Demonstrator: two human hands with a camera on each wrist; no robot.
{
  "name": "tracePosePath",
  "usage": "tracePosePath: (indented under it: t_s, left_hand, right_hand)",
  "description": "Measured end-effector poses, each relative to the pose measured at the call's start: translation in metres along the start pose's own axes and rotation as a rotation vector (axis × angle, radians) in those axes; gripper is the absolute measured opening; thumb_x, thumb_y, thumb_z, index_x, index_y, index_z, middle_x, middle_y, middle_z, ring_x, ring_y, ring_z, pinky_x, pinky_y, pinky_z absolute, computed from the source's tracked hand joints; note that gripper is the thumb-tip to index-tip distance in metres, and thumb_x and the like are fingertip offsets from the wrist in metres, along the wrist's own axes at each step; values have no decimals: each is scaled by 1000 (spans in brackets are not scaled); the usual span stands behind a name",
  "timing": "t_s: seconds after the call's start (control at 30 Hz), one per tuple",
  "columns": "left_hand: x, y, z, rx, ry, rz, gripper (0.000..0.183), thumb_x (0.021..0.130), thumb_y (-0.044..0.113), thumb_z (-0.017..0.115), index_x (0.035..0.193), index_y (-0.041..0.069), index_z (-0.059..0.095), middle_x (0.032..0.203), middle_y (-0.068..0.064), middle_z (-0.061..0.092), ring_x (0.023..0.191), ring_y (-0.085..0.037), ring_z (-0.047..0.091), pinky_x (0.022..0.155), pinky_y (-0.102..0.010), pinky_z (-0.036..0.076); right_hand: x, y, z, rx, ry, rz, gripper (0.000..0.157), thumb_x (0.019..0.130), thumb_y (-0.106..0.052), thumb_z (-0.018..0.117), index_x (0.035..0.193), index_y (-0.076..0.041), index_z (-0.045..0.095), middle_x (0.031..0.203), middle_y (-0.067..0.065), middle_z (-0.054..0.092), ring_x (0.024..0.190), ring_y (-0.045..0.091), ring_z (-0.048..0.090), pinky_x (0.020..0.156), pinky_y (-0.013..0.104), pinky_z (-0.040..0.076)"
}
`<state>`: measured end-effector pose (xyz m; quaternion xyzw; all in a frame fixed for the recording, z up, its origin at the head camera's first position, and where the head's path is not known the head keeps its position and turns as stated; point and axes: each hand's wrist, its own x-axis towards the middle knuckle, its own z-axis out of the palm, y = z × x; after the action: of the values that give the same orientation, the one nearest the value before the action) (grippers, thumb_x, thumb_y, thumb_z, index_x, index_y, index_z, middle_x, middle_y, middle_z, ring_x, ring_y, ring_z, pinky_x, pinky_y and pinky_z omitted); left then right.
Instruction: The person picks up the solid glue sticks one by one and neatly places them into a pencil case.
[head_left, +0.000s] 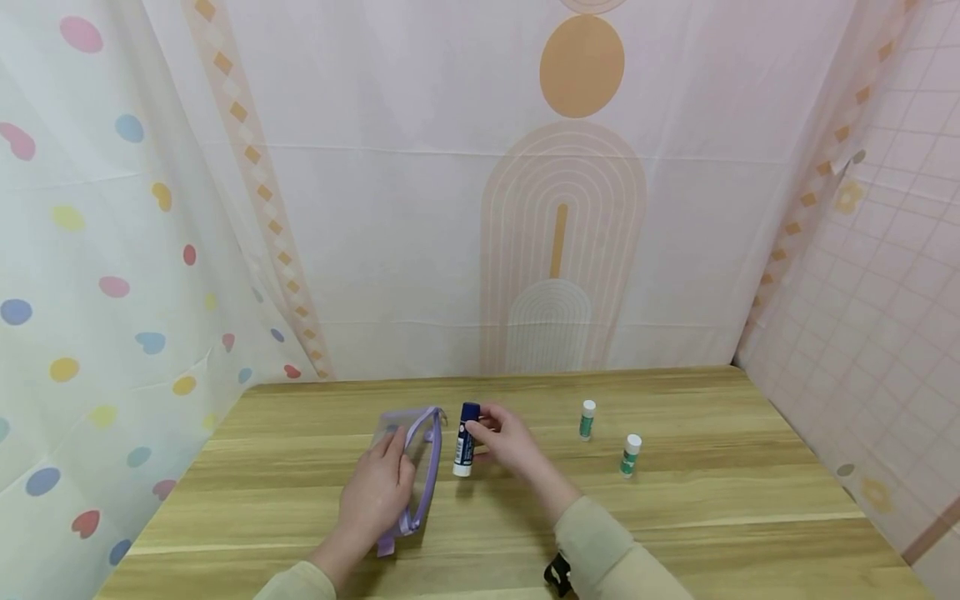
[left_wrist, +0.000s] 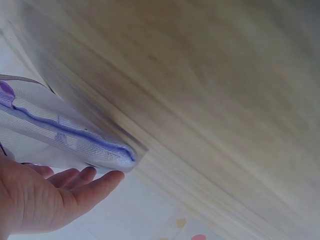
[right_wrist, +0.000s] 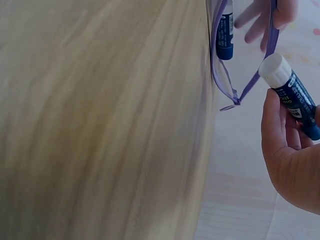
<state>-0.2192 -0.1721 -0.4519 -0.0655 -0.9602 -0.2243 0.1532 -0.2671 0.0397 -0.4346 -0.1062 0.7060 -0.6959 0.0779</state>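
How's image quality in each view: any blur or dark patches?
Head: bright, soft shadows on the table; fine print on the held glue stick too small to read. Left wrist: table grain blurred, darker along the top. Right wrist: table soft and dark at lower left, held glue stick sharper.

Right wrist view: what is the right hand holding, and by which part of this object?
The right hand holds a glue stick by its body, near the dark blue end; the white end is free.

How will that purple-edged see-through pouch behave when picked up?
The pouch will probably flop, since its walls look thin. The blue glue stick inside may slide, perhaps even fall out, as the pouch gapes open.
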Motion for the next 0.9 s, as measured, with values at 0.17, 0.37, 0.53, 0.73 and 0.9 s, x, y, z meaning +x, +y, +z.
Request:
tracePosePath:
  t_s: [0.17, 0.37, 0.53, 0.73, 0.9]
  left_hand:
    - [0, 0, 0, 5, -7, -10, 48, 101, 18, 39, 144, -3, 48, 139, -29, 51, 122, -51, 51, 98, -59, 45]
    - [1, 1, 0, 13, -13, -21, 49, 101, 20, 40, 144, -2, 48, 140, -28, 50, 123, -50, 50, 98, -59, 45]
    - [1, 0, 0, 18, -16, -25, 49, 101, 20, 39, 145, -1, 47, 141, -28, 49, 124, -50, 50, 98, -60, 44]
    - [1, 0, 0, 21, -23, -29, 49, 102, 20, 40, 145, -1, 47, 141, -28, 49, 125, -50, 49, 98, -60, 44]
    - [2, -1, 1, 23, -22, -25, 49, 102, 20, 40, 145, -2, 47, 141, -29, 49, 124, -51, 49, 98, -61, 44]
  right_hand:
    - [0, 0, 5, -1, -16, 10, 39, 98, -8, 60, 131, 11, 52, 104, 17, 60, 91, 26, 65, 80, 53, 57]
    - [4, 1, 13, -13, -19, 24, 39, 98, -9, 61, 130, 11, 52, 104, 17, 61, 87, 24, 65, 77, 51, 58]
    - [7, 5, 19, -15, -13, 62, 36, 98, -10, 62, 127, 9, 55, 100, 14, 63, 82, 22, 65, 74, 48, 59]
    - [11, 12, 27, 2, -6, 88, 32, 97, -10, 63, 123, 9, 57, 98, 13, 62, 79, 21, 63, 70, 45, 60]
    - [13, 15, 32, 2, -4, 125, 33, 97, -12, 63, 123, 7, 56, 97, 13, 60, 79, 21, 63, 68, 43, 60]
